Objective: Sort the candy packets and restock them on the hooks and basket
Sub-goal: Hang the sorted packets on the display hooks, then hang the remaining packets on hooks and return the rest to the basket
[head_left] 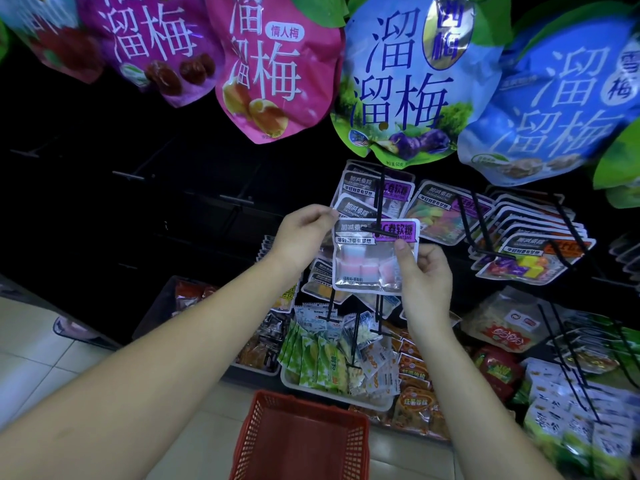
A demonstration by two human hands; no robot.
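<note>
Before a dark shop rack, glossy rounded plum pouches hang above a red lattice plastic basket on floor tiles. The left hand pinches the top corner, and the right hand the side, of a flat, clear soft-candy packet at a thin black hook.

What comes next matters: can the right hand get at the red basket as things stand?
Probably not yet: the right hand pinches the candy packet at the hook. Once freed, the red basket below lies open.
</note>
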